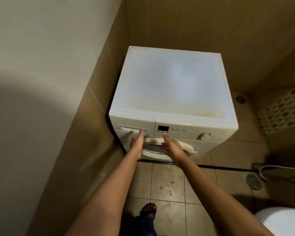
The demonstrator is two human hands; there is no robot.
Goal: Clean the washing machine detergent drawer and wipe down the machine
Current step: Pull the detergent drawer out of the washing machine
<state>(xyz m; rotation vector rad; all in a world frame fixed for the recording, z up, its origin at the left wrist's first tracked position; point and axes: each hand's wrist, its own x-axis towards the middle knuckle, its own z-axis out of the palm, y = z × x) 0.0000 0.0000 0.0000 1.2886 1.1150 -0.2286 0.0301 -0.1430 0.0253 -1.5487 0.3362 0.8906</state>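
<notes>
While left hand [137,141] touches detergent drawer [132,128] — right hand [172,148] hovers nearby.

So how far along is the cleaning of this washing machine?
Nothing looks done yet: the detergent drawer is shut, and a yellowish stain sits on the washing machine top. In hand: the left hand touches the drawer's front, probably to pull it; the right hand hovers open by the door. Left: cleaning the drawer, then wiping the machine. No cloth is in view.
</notes>
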